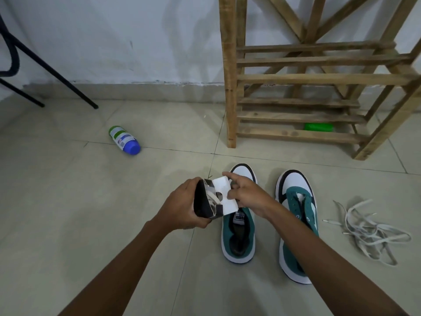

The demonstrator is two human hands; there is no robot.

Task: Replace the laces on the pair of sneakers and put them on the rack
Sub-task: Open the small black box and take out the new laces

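Two green and white sneakers (pixel 239 226) (pixel 296 224) stand unlaced on the floor before the wooden rack (pixel 296 115), old laces (pixel 369 231) heaped to their right. The left hand (pixel 182 206) grips a black lace packet (pixel 205 201); the right hand (pixel 248 195) pinches its white flap (pixel 225 197), new laces showing inside

Brand label on left sneaker's tongue (pixel 239 217), unreadable

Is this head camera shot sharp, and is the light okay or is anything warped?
Head view: soft, even light, faint shadows on the wall; the rack posts bow from wide-angle distortion; the sneakers and lace packet are fairly sharp; no glare.
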